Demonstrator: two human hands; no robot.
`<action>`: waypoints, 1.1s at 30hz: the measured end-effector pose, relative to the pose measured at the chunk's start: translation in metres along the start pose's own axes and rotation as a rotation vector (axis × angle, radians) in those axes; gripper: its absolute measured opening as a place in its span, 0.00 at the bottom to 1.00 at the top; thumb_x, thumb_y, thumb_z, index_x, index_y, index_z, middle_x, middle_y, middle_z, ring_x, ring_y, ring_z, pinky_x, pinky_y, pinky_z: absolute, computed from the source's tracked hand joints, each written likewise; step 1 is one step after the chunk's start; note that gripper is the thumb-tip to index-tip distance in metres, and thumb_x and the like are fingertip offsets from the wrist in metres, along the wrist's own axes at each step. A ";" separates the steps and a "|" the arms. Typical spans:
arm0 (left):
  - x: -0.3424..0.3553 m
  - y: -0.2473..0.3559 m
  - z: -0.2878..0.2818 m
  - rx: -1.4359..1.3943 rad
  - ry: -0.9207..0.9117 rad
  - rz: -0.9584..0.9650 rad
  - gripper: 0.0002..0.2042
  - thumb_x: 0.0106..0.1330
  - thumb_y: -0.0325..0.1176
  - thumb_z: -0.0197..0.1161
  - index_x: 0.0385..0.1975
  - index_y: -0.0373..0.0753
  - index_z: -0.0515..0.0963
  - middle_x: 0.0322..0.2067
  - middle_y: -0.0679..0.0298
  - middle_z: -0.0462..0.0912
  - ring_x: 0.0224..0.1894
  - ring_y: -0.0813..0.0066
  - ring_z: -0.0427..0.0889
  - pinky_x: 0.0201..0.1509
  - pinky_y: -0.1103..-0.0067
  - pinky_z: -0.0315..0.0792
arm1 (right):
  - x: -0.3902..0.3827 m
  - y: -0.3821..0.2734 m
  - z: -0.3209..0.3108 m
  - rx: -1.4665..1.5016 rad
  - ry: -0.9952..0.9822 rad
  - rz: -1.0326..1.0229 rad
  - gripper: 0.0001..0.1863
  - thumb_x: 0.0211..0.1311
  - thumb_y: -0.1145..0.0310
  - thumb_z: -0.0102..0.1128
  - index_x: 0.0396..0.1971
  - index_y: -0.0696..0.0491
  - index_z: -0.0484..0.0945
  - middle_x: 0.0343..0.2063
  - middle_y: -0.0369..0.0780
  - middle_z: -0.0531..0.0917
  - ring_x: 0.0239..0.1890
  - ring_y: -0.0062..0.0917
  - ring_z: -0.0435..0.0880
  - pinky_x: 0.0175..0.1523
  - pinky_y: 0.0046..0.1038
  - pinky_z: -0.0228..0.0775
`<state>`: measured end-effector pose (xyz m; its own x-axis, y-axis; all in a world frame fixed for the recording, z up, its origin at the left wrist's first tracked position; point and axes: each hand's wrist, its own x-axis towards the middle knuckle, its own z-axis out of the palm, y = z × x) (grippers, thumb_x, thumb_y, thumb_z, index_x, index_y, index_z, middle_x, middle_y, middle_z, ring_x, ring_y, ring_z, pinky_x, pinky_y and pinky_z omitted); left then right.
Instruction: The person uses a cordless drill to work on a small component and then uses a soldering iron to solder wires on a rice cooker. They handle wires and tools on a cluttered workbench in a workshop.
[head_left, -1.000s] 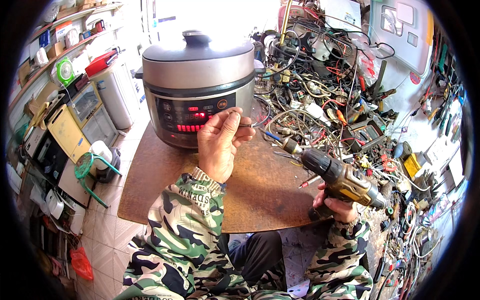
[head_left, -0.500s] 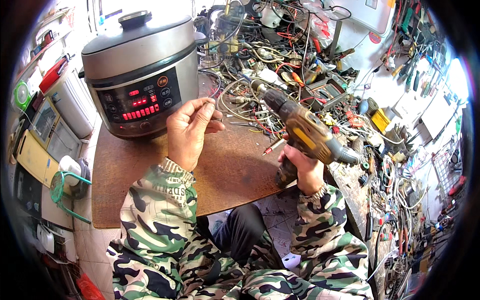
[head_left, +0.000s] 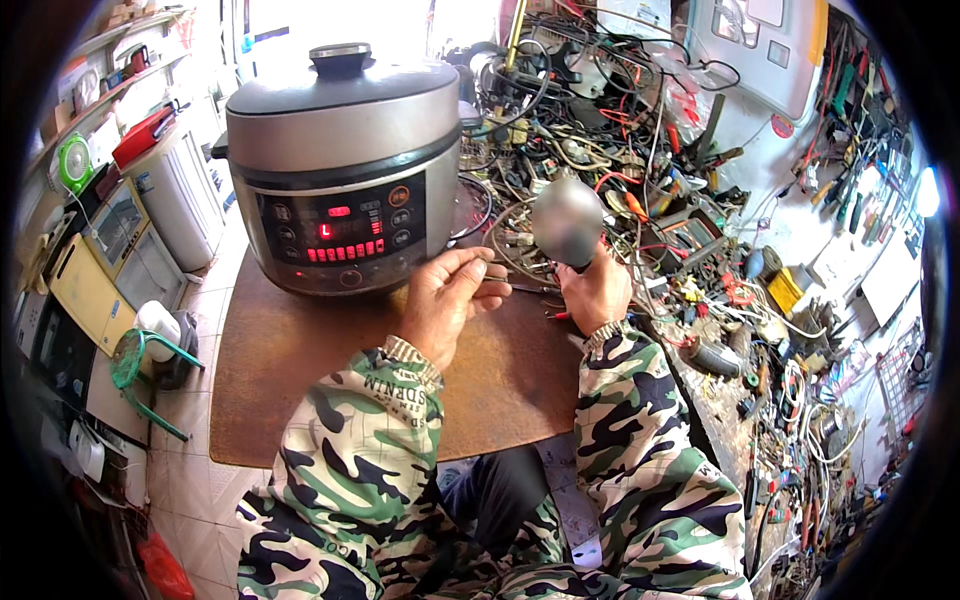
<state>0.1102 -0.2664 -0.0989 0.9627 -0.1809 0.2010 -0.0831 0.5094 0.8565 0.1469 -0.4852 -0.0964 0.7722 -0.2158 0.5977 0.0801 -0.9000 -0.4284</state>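
Some sleeve lettering (head_left: 398, 392), left hand (head_left: 450, 305) near red-lit cooker panel (head_left: 342, 226)

- Bright overall, backlit from the blown-out white background (head_left: 385, 30) behind the cooker (head_left: 340, 130).
- Flared at far right around a bright white spot (head_left: 930, 192).
- Shadowed on the tabletop (head_left: 300, 390) just under the cooker.
- Glowing red at the display (head_left: 345, 240).
- Heavily blurred at the tool (head_left: 568, 215) in the right hand (head_left: 599, 290).
- Fairly sharp on the camouflage sleeves (head_left: 350, 450).
- Bent toward the rim, fisheye-style; black in the corners.
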 end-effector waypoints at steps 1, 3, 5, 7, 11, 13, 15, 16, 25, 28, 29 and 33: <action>-0.002 0.003 -0.001 -0.018 0.010 -0.017 0.13 0.75 0.33 0.55 0.53 0.32 0.74 0.43 0.58 0.83 0.42 0.71 0.85 0.46 0.78 0.80 | 0.000 -0.006 0.003 -0.039 -0.049 -0.052 0.19 0.50 0.60 0.72 0.37 0.54 0.76 0.30 0.48 0.85 0.34 0.47 0.85 0.39 0.46 0.76; -0.003 0.006 -0.002 -0.091 0.004 -0.013 0.13 0.76 0.33 0.54 0.53 0.32 0.74 0.44 0.56 0.83 0.43 0.70 0.85 0.47 0.78 0.80 | -0.003 -0.013 0.011 -0.120 -0.133 -0.174 0.23 0.47 0.59 0.74 0.39 0.54 0.73 0.34 0.47 0.84 0.36 0.46 0.85 0.38 0.45 0.76; -0.003 0.008 0.001 -0.135 -0.008 -0.025 0.14 0.76 0.33 0.53 0.54 0.30 0.73 0.45 0.55 0.82 0.44 0.68 0.85 0.49 0.76 0.80 | -0.007 -0.012 0.024 -0.181 -0.119 -0.290 0.23 0.43 0.62 0.74 0.38 0.55 0.75 0.32 0.45 0.83 0.36 0.44 0.84 0.40 0.41 0.77; -0.003 0.007 0.006 -0.149 -0.016 -0.031 0.15 0.76 0.33 0.53 0.55 0.30 0.72 0.46 0.55 0.82 0.45 0.68 0.85 0.49 0.77 0.80 | -0.013 -0.009 0.026 -0.229 -0.162 -0.348 0.24 0.39 0.65 0.73 0.40 0.56 0.77 0.35 0.44 0.81 0.41 0.43 0.82 0.45 0.39 0.76; -0.005 0.010 0.008 -0.101 -0.017 -0.032 0.15 0.77 0.34 0.52 0.56 0.31 0.72 0.47 0.54 0.82 0.48 0.67 0.84 0.52 0.76 0.79 | -0.014 -0.004 0.012 0.030 -0.227 -0.484 0.29 0.40 0.69 0.71 0.50 0.55 0.78 0.48 0.47 0.79 0.52 0.44 0.78 0.57 0.40 0.71; -0.005 0.012 0.004 -0.061 0.000 -0.020 0.16 0.77 0.35 0.51 0.56 0.31 0.72 0.49 0.54 0.82 0.49 0.67 0.84 0.53 0.75 0.78 | -0.014 -0.007 0.015 0.149 -0.179 -0.539 0.27 0.42 0.71 0.69 0.49 0.55 0.79 0.50 0.47 0.78 0.53 0.44 0.77 0.58 0.39 0.71; -0.006 0.011 0.003 -0.033 0.015 -0.015 0.16 0.77 0.36 0.51 0.57 0.32 0.72 0.50 0.54 0.82 0.51 0.67 0.83 0.54 0.75 0.78 | -0.017 -0.012 0.008 0.424 -0.210 -0.428 0.22 0.45 0.74 0.66 0.46 0.57 0.80 0.51 0.48 0.79 0.53 0.44 0.78 0.59 0.38 0.72; -0.005 0.010 0.004 -0.030 0.007 -0.022 0.16 0.77 0.36 0.51 0.57 0.32 0.71 0.50 0.53 0.82 0.51 0.67 0.83 0.54 0.75 0.78 | -0.014 -0.012 -0.002 0.559 -0.238 -0.385 0.20 0.49 0.74 0.64 0.46 0.58 0.81 0.48 0.46 0.81 0.47 0.36 0.82 0.53 0.32 0.74; -0.004 0.001 0.008 0.088 -0.068 -0.052 0.17 0.77 0.36 0.52 0.58 0.32 0.71 0.52 0.53 0.81 0.51 0.67 0.83 0.54 0.75 0.78 | -0.019 -0.008 -0.006 1.212 -0.681 -0.042 0.13 0.70 0.68 0.60 0.47 0.62 0.82 0.35 0.37 0.87 0.36 0.15 0.81 0.42 0.20 0.74; -0.004 -0.004 0.006 0.154 -0.089 -0.057 0.17 0.77 0.36 0.53 0.58 0.31 0.71 0.51 0.54 0.81 0.50 0.68 0.83 0.53 0.76 0.78 | -0.021 -0.006 0.004 1.205 -0.686 -0.078 0.12 0.69 0.68 0.61 0.41 0.62 0.84 0.31 0.37 0.86 0.33 0.14 0.81 0.40 0.20 0.74; -0.004 -0.005 0.005 0.187 -0.088 -0.053 0.17 0.77 0.36 0.53 0.58 0.31 0.71 0.51 0.54 0.82 0.50 0.68 0.84 0.53 0.76 0.78 | -0.022 -0.004 0.007 1.220 -0.699 -0.060 0.11 0.69 0.68 0.62 0.40 0.62 0.84 0.30 0.36 0.86 0.32 0.14 0.81 0.39 0.19 0.74; -0.007 -0.001 0.007 0.267 -0.056 -0.038 0.14 0.77 0.31 0.51 0.56 0.31 0.72 0.49 0.57 0.83 0.46 0.73 0.85 0.48 0.80 0.80 | -0.022 -0.009 0.010 1.305 -0.724 -0.022 0.09 0.67 0.69 0.64 0.37 0.62 0.85 0.27 0.35 0.85 0.29 0.14 0.81 0.36 0.19 0.74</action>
<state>0.1015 -0.2719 -0.0980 0.9513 -0.2461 0.1856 -0.1188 0.2631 0.9574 0.1353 -0.4686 -0.1130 0.8692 0.3749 0.3223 0.2870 0.1482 -0.9464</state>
